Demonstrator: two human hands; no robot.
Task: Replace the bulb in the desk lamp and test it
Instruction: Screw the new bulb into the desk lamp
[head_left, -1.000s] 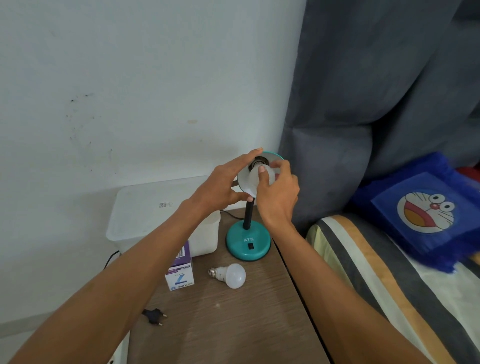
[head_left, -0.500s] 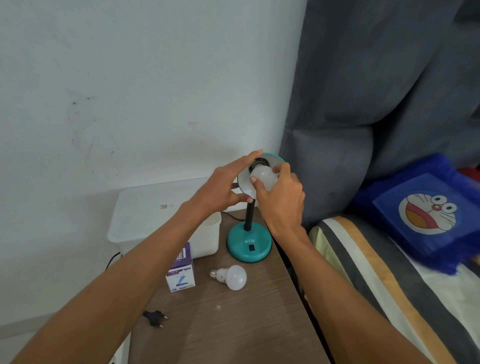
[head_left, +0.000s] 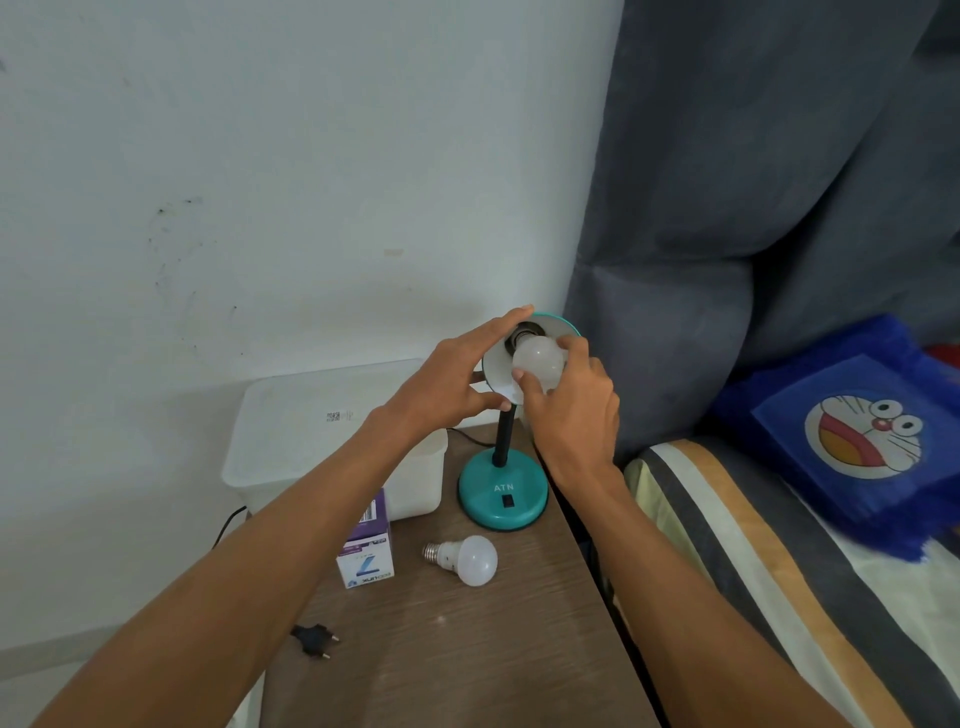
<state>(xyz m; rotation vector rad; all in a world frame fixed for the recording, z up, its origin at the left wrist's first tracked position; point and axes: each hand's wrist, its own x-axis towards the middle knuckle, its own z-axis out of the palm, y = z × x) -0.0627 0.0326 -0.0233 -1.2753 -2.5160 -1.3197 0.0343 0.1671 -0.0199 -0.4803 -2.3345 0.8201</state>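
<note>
A teal desk lamp stands on a round base (head_left: 503, 499) at the back right of the wooden table (head_left: 467, 649). Its shade (head_left: 563, 325) tilts toward me. My left hand (head_left: 447, 384) grips the shade's left rim, thumb below and fingers above. My right hand (head_left: 571, 410) pinches a white bulb (head_left: 537, 361) that sits at the dark socket inside the shade. A second white bulb (head_left: 465, 560) lies on its side on the table, screw cap pointing left. The black plug (head_left: 313, 638) lies loose near the table's front left.
A purple and white bulb box (head_left: 366, 551) stands left of the loose bulb. A white plastic container (head_left: 332, 441) sits behind it against the wall. A bed with a striped sheet (head_left: 753, 545) and a blue cartoon pillow (head_left: 852, 431) borders the table's right edge; a grey curtain (head_left: 753, 182) hangs behind.
My right hand has turned around the bulb at the socket, so more of the bulb shows now. My left hand has stayed on the shade. The view has shifted slightly.
</note>
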